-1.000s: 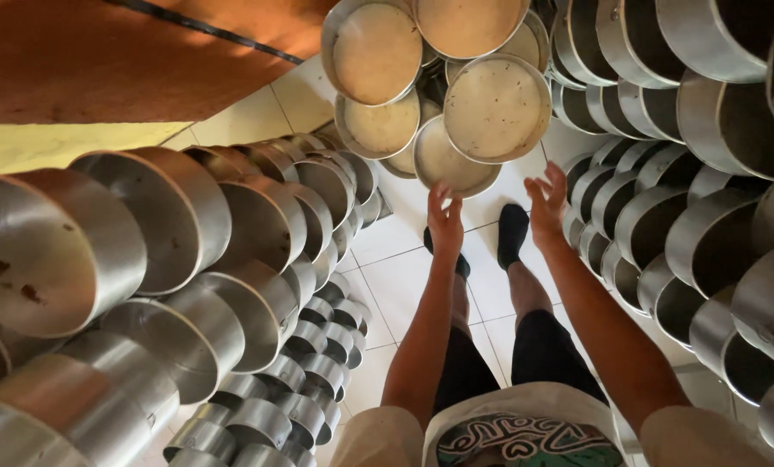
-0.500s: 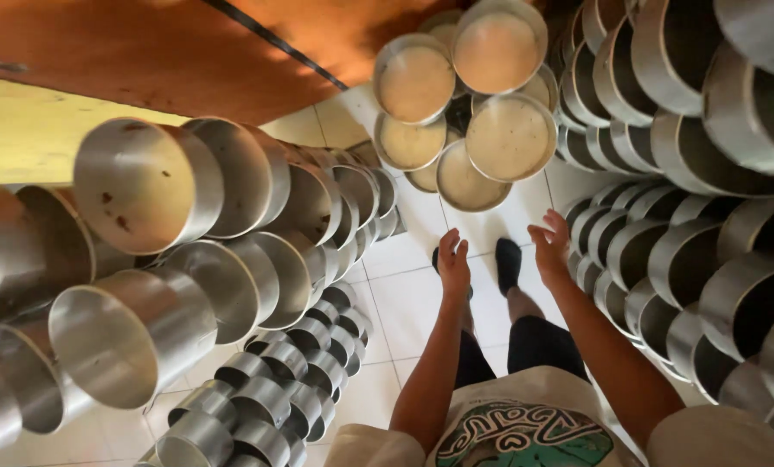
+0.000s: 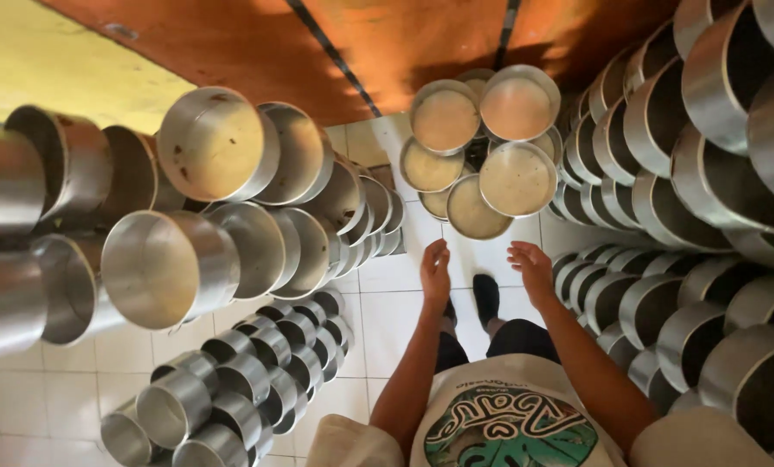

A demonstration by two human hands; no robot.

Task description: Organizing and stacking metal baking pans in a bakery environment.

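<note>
— Hands first: where are they?

— Both are held out in front of the person, over the white tiled floor (image 3: 387, 311). The left hand (image 3: 435, 275) is edge-on with the fingers straight and close together. The right hand (image 3: 532, 270) is palm partly open, fingers loosely spread and a little curled. Neither one holds or touches anything.

— And what is nearest to them?

— A stack of round metal pots (image 3: 499, 169) straight ahead, their pale flat bottoms facing the camera. The lowest pot (image 3: 478, 212) in that stack sits just beyond the fingertips, between the two hands, apart from both.

— What stands at the sides?

— On the person's left, rows of large shiny pots (image 3: 170, 268) lie on their sides, with smaller pots (image 3: 231, 380) lower down near the floor. On the right, another wall of stacked pots (image 3: 681, 216) runs close beside the right forearm.

— Anything else?

— Two dark shoes (image 3: 485, 298) show on the tiles below the hands, and an orange-brown wall (image 3: 387, 43) rises behind the stack.
</note>
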